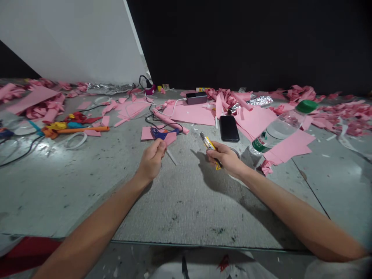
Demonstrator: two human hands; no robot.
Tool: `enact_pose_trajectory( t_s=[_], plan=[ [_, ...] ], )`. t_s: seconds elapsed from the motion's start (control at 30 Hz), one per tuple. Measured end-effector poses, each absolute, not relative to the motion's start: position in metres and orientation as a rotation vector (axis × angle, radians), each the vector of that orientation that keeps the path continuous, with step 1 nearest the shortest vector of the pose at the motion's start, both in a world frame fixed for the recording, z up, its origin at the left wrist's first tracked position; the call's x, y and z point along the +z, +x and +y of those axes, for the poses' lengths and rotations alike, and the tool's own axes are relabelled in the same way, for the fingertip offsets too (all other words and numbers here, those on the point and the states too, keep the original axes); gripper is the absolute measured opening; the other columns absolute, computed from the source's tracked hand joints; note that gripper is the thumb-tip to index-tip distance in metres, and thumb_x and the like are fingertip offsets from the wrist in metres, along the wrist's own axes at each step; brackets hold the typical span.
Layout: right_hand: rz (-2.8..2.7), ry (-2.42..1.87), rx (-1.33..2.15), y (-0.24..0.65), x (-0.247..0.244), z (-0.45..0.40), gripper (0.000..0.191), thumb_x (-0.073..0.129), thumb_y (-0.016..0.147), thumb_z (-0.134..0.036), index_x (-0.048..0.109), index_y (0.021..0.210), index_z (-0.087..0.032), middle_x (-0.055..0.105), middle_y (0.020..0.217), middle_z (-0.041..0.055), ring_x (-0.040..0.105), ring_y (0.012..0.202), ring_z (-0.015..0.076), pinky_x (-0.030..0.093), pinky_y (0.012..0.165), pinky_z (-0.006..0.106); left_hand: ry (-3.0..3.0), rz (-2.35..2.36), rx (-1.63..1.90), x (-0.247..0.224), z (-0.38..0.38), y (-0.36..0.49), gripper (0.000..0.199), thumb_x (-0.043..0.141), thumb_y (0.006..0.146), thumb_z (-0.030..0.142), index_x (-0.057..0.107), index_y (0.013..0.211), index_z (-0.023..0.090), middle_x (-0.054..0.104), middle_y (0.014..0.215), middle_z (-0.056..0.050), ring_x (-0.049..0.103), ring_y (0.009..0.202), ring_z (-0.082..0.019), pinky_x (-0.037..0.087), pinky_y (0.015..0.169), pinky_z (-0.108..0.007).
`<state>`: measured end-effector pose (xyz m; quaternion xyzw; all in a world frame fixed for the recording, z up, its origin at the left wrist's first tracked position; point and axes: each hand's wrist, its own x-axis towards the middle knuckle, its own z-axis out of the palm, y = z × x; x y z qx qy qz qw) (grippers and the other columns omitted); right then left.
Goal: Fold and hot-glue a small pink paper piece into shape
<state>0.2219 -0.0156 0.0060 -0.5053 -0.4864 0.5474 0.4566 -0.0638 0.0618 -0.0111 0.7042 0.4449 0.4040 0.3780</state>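
My right hand (225, 157) is wrapped round a yellow-and-black box cutter (208, 142), its metal tip pointing up and to the left. My left hand (151, 159) is closed in a pinch above the table, the thumb pressed on the fingers. From the fingertips a thin white strip (171, 157) slants down to the right. Just beyond that hand, a blue glue gun (162, 133) lies on pieces of pink paper (147, 133). Partly hidden behind my right wrist is a white ring (235, 152), perhaps a roll of tape.
Past my right hand lie a black phone (229, 128) and a tilted-looking bottle (276, 131) with a green cap. A power bank (196, 98) with a white cable sits at the back. Pink paper scraps (302, 93) line the far edge. Orange and yellow pieces (58, 130) lie left.
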Motion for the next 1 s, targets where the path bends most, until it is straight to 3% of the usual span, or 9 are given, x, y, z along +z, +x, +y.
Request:
enact_pose_trajectory(
  t_s=[0.13, 0.2, 0.27, 0.33, 0.43, 0.57, 0.63, 0.77, 1.0],
  plan=[
    [-1.349, -1.334, 1.194, 0.227, -0.001, -0.013, 0.019, 0.064, 0.09, -0.031, 0.059, 0.107, -0.024, 0.06, 0.094, 0.0023, 0.055, 0.07, 0.0161, 0.05, 0.063, 0.032, 1.785, 1.131, 1.037, -0.01, 0.061, -0.064, 0.047, 0.045, 0.11, 0.062, 0.049, 0.083, 0.024, 0.04, 0.066, 0.004, 0.036, 0.057, -0.014, 0.027, 0.052, -0.028],
    [-1.431, -1.403, 1.066, 0.231, -0.002, -0.006, 0.031, 0.062, 0.092, -0.028, 0.063, 0.122, -0.023, 0.064, 0.106, 0.0075, 0.063, 0.086, 0.0221, 0.056, 0.076, 0.038, 1.779, 1.125, 1.035, -0.008, 0.06, -0.063, 0.047, 0.046, 0.11, 0.063, 0.049, 0.083, 0.024, 0.041, 0.067, 0.004, 0.037, 0.058, -0.014, 0.028, 0.052, -0.028],
    [-1.497, -1.476, 0.879, 0.235, 0.0, 0.005, 0.046, 0.063, 0.092, -0.025, 0.062, 0.139, -0.023, 0.065, 0.123, 0.0137, 0.065, 0.112, 0.0304, 0.057, 0.099, 0.048, 1.774, 1.117, 1.028, -0.007, 0.059, -0.062, 0.048, 0.046, 0.11, 0.063, 0.049, 0.082, 0.024, 0.042, 0.067, 0.004, 0.037, 0.059, -0.015, 0.029, 0.053, -0.028],
    [-1.558, -1.548, 0.599, 0.238, 0.005, 0.018, 0.058, 0.063, 0.093, -0.021, 0.057, 0.151, -0.022, 0.056, 0.147, 0.0191, 0.054, 0.139, 0.038, 0.046, 0.119, 0.058, 1.767, 1.109, 1.017, -0.006, 0.058, -0.061, 0.048, 0.047, 0.109, 0.063, 0.049, 0.081, 0.023, 0.042, 0.067, 0.004, 0.038, 0.058, -0.015, 0.029, 0.053, -0.028],
    [-1.7, -1.59, 0.054, 0.238, 0.015, 0.037, 0.057, 0.062, 0.097, -0.018, 0.056, 0.154, -0.023, 0.042, 0.169, 0.0191, 0.037, 0.158, 0.0433, 0.033, 0.128, 0.068, 1.748, 1.098, 1.022, -0.005, 0.057, -0.059, 0.048, 0.05, 0.109, 0.062, 0.05, 0.081, 0.023, 0.042, 0.066, 0.004, 0.038, 0.059, -0.014, 0.028, 0.053, -0.027],
    [-1.973, -1.481, -0.137, 0.215, 0.02, 0.055, 0.043, 0.055, 0.102, -0.014, 0.064, 0.144, -0.018, 0.058, 0.16, 0.0197, 0.053, 0.148, 0.0381, 0.041, 0.125, 0.06, 1.673, 1.082, 1.117, -0.006, 0.059, -0.06, 0.05, 0.052, 0.107, 0.065, 0.049, 0.081, 0.023, 0.043, 0.069, 0.003, 0.038, 0.059, -0.013, 0.029, 0.053, -0.026],
    [-2.181, -1.435, -0.084, 0.193, 0.017, 0.064, 0.048, 0.05, 0.099, -0.006, 0.063, 0.145, -0.013, 0.063, 0.156, 0.0201, 0.059, 0.143, 0.0345, 0.046, 0.122, 0.053, 1.612, 1.071, 1.189, -0.005, 0.061, -0.061, 0.052, 0.053, 0.106, 0.067, 0.047, 0.08, 0.023, 0.041, 0.07, 0.004, 0.035, 0.057, -0.012, 0.027, 0.051, -0.026],
    [-2.429, -1.315, -0.036, 0.148, 0.006, 0.089, 0.053, 0.054, 0.096, -0.002, 0.063, 0.146, -0.017, 0.067, 0.153, 0.0136, 0.063, 0.139, 0.0293, 0.048, 0.118, 0.044, 1.501, 1.048, 1.309, -0.002, 0.065, -0.062, 0.054, 0.056, 0.103, 0.072, 0.046, 0.081, 0.023, 0.036, 0.066, 0.006, 0.028, 0.053, -0.011, 0.022, 0.048, -0.025],
    [-2.456, -1.384, 0.008, 0.104, -0.002, 0.134, 0.04, 0.063, 0.092, -0.001, 0.068, 0.131, -0.009, 0.072, 0.134, 0.0237, 0.061, 0.134, 0.037, 0.045, 0.117, 0.051, 1.432, 0.993, 1.4, 0.001, 0.071, -0.066, 0.053, 0.06, 0.102, 0.069, 0.047, 0.079, 0.023, 0.033, 0.063, 0.007, 0.025, 0.05, -0.011, 0.022, 0.046, -0.024]
  ],
)
